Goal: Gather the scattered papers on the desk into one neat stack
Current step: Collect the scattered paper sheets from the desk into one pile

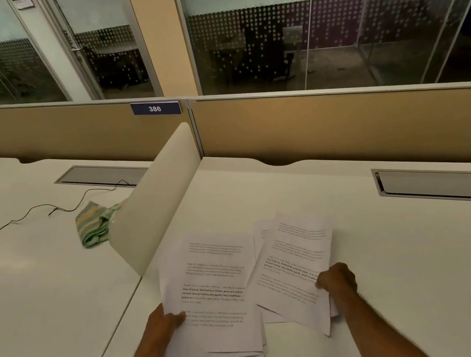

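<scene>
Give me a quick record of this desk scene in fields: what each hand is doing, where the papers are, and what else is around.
left hand: left hand grips the left bundle of white printed paper sheets
right hand: right hand grips the right bundle of white printed paper sheets
papers: two fanned bundles, overlapping in the middle, not yet one stack
surface: white desk
divider: cream rounded desk divider left of the papers
neighbouring desk: green striped folded cloth, thin black cable
sign: blue number plate reading 386
</scene>
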Motion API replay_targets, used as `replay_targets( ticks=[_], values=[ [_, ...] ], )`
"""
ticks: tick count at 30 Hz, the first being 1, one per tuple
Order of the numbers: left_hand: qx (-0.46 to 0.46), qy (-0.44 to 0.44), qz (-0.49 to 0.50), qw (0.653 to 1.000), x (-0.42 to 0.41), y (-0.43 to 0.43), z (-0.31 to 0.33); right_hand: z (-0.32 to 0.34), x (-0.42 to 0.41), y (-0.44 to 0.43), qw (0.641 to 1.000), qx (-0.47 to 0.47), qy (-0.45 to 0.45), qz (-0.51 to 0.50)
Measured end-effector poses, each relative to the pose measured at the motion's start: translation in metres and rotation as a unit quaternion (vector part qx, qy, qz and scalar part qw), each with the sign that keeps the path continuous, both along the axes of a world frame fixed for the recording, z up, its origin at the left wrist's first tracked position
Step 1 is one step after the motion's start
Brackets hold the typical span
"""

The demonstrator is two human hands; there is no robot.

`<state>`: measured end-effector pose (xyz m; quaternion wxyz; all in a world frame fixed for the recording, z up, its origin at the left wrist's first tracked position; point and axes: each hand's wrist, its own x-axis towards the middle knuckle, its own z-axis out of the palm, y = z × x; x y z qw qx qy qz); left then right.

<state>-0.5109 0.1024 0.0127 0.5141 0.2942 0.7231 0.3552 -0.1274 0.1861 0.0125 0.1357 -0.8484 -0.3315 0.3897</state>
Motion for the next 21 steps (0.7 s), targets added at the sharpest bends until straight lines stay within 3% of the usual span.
replay_targets(
  ticks=[7,13,17,21],
  values=[
    [0.001,0.010,-0.005,1.000,0.017,0.003,-0.012,0.014,0.043,0.004,0.974,0.134,0.180,-0.033],
    [0.091,-0.021,-0.009,0.996,0.031,0.015,0.007,0.076,0.093,0.003,0.900,0.257,0.347,-0.055],
    [0.124,-0.071,-0.006,0.990,0.044,0.033,0.028,0.109,0.100,-0.002,0.868,0.289,0.403,-0.009],
    [0.164,-0.109,-0.047,0.979,0.071,0.052,0.057,0.127,0.074,-0.007,0.860,0.286,0.420,0.051]
  ],
)
